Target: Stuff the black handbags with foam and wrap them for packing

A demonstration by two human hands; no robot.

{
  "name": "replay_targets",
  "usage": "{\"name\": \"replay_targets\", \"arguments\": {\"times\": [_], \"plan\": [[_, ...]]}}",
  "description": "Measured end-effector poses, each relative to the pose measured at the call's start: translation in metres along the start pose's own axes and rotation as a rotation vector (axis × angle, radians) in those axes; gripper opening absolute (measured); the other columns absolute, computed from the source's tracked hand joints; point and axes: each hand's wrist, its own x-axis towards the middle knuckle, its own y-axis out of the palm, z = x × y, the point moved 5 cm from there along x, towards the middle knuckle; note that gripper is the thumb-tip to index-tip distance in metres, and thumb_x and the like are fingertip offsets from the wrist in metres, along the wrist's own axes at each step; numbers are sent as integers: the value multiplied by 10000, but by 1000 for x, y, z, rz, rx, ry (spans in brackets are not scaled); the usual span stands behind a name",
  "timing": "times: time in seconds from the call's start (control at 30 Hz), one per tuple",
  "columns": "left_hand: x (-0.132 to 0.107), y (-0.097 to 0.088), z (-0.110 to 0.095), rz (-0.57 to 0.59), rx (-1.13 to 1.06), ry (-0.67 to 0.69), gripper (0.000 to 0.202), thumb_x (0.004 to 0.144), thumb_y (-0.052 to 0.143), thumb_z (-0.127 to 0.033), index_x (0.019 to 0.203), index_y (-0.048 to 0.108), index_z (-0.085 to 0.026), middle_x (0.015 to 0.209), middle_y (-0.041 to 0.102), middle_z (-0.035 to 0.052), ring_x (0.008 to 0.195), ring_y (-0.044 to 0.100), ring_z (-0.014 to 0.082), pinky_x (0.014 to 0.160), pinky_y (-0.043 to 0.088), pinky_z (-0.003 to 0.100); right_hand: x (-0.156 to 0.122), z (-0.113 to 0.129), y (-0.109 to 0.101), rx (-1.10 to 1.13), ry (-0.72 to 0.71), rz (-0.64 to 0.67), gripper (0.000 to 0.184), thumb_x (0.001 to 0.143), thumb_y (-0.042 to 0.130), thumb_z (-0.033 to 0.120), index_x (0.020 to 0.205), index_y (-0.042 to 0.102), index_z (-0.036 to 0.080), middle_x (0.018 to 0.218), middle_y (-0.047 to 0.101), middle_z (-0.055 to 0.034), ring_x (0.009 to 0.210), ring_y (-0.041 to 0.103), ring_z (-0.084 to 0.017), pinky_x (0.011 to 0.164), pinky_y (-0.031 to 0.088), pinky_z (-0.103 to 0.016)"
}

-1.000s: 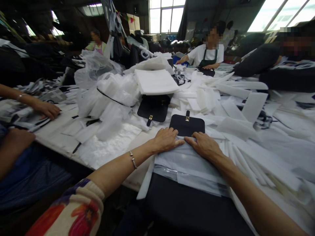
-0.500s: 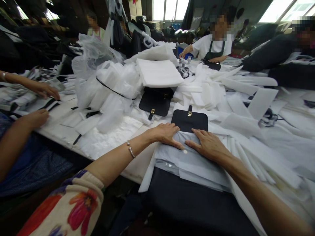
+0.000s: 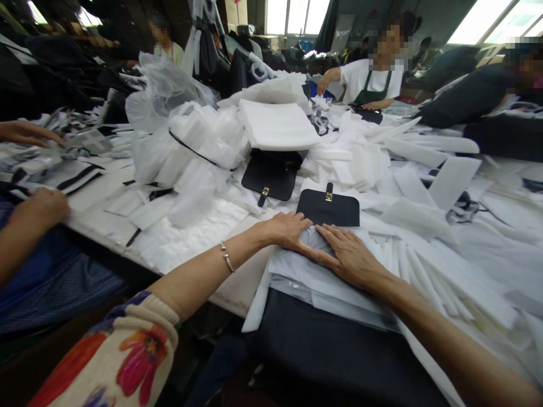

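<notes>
The desk [image 3: 244, 288] is heavily loaded with white padding [image 3: 424, 271]. Nearest the person lies a black panel [image 3: 339, 362], partly overlaid by a pale sheet [image 3: 292, 265]. Beyond the sheet lies a black flap [image 3: 328, 213]; whether panel and flap form one piece cannot be determined. The left hand [image 3: 291, 230] and right hand [image 3: 354, 257] rest palm-down on the sheet, fingers extended, grasping nothing. The thumbs meet; the fingertips reach the flap's near edge, contact unclear on the right. The step is judged to be pressing the sheet flat. Recommended practice: apply even pressure through both hands, work outward from the middle, and keep the sheet's far edge parallel to the flap. A slanted push would probably crease it. The gold clasp [image 3: 329, 196], on the flap's far side, should be left unpressed.
</notes>
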Motion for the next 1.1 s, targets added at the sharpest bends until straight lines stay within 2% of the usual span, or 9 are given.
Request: {"name": "replay_targets", "arguments": {"times": [0.07,0.13,0.23,0.33,0.43,0.53,0.63,0.9,1.1], "plan": [[-2,-2,3,-27,-57,55,900,713,581,-763,1408,400,-220,1381,507,140,1264,487,331,1051,364,461,1,-2,2,14,-2,-14,835,900,336,729,1483,391,134,1492,436,-157,1374,388,-342,1131,313,-517],[-9,-5,9,-125,-140,76,925,738,632,-690,1467,308,-222,1495,407,128,1365,398,301,1106,318,424,1,-2,3,12,-9,-35,870,874,360,759,1480,396,136,1479,450,-160,1364,400,-346,1127,317,-524],[-30,-7,24,-299,-243,-83,934,758,651,-648,1473,277,-177,1532,354,148,1408,346,289,1112,324,402,0,-2,3,10,-17,-56,892,855,371,781,1485,386,150,1479,453,-154,1362,400,-350,1119,323,-532],[-59,-4,30,-395,-286,-321,856,722,651,-696,1341,421,-152,1386,506,154,1254,505,304,987,424,402,0,-3,5,18,-19,-71,896,850,361,794,1480,393,158,1475,459,-148,1356,407,-351,1113,326,-539],[-83,-3,24,-463,-298,-474,595,757,571,-736,1014,549,-200,1036,643,57,915,614,235,728,447,327,1,-4,7,22,-17,-79,908,835,370,807,1473,403,162,1465,471,-148,1347,417,-354,1106,330,-550],[-87,4,19,-390,-358,-512,545,765,520,-767,775,517,-222,741,598,-20,673,541,171,573,328,283,2,-5,8,20,-17,-87,903,832,379,805,1468,409,166,1458,479,-143,1340,425,-350,1105,332,-544],[-82,13,24,-318,-436,-518,534,724,596,-735,693,483,-215,631,531,-43,597,469,142,532,252,273,2,-4,6,15,-14,-82,901,835,379,801,1471,404,163,1457,480,-140,1338,427,-347,1106,333,-534],[-77,17,30,-332,-717,-350,451,783,613,-537,593,397,-190,557,373,-62,558,344,98,511,220,249,4,-2,1,39,-8,-41,919,823,412,800,1481,394,160,1460,478,-136,1318,448,-348,1107,340,-515],[-77,28,35,-290,-842,-327,428,798,587,-539,628,396,-197,554,435,-59,543,398,97,510,261,238,5,0,-2,58,-31,-52,936,811,427,812,1482,396,161,1446,491,-147,1292,468,-356,1086,361,-526]]}}
